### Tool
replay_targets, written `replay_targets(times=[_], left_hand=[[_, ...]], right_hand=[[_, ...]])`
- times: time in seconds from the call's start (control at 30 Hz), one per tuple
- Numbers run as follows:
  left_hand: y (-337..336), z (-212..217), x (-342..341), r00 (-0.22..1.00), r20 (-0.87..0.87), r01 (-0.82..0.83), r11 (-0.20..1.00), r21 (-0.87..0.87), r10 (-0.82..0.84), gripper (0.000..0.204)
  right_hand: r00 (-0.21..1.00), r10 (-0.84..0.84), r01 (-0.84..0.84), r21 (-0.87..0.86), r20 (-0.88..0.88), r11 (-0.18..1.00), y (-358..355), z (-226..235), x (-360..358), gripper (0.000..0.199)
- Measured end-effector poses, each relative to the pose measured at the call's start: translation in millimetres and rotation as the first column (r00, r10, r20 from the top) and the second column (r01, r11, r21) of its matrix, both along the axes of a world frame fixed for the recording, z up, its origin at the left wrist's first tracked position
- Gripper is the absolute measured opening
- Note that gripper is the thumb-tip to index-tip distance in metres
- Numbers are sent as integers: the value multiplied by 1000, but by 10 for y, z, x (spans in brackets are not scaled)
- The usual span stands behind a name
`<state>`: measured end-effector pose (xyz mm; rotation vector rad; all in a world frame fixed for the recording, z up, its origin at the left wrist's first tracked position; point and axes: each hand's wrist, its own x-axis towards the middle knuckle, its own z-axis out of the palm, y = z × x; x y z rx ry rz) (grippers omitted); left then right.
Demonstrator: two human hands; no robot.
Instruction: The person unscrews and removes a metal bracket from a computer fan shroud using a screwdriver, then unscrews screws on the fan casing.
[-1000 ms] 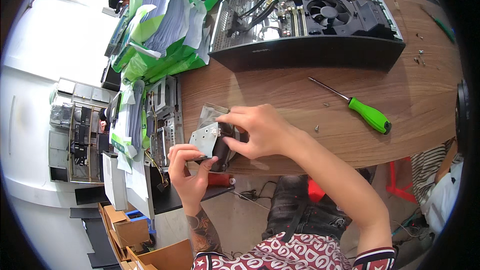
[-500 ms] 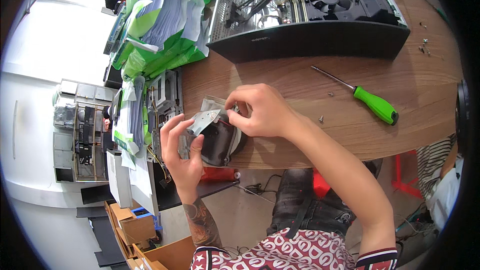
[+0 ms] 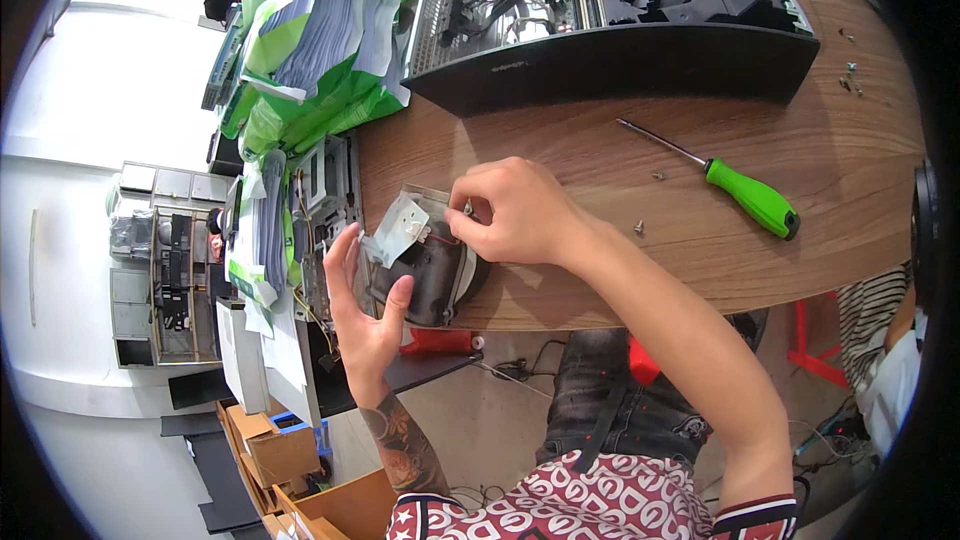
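Head view. Done: computer case uncovered, screws out, screwdriver down on counter. Left: bracket on dark rounded part, near counter's edge; fastening unclear. Left hand spread wide, contact unclear. Right hand curled beside bracket; can't tell if gripping. Versus 1.0 s ago: left-hand pinch on bracket gone, bracket tilted differently.

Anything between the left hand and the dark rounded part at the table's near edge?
On the thumb side, nothing visible: the left hand is open beside the dark rounded part. On the index-finger side, the silver metal plate covers the part's upper left. The green screwdriver lies clear, beyond the right hand.
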<state>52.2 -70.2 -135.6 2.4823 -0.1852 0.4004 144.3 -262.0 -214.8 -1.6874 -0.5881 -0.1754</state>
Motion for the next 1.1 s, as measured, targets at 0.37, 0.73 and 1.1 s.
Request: replay_targets(times=[0.37, 0.73, 1.1], left_hand=[[15, 56, 207, 974, -216, -162, 870, -467, 65, 56], [83, -101, 55, 953, 287, 145, 977, -158, -96, 72], [-50, -406, -164, 760, 613, 66, 964, 259, -217, 64]], right_hand=[[1000, 10, -10, 35, -9, 999, -32, 30, 16, 16], [995, 67, -67, 6, -72, 998, -16, 97, -38, 17], [767, 522, -393, 371, -373, 842, -169, 298, -92, 32]])
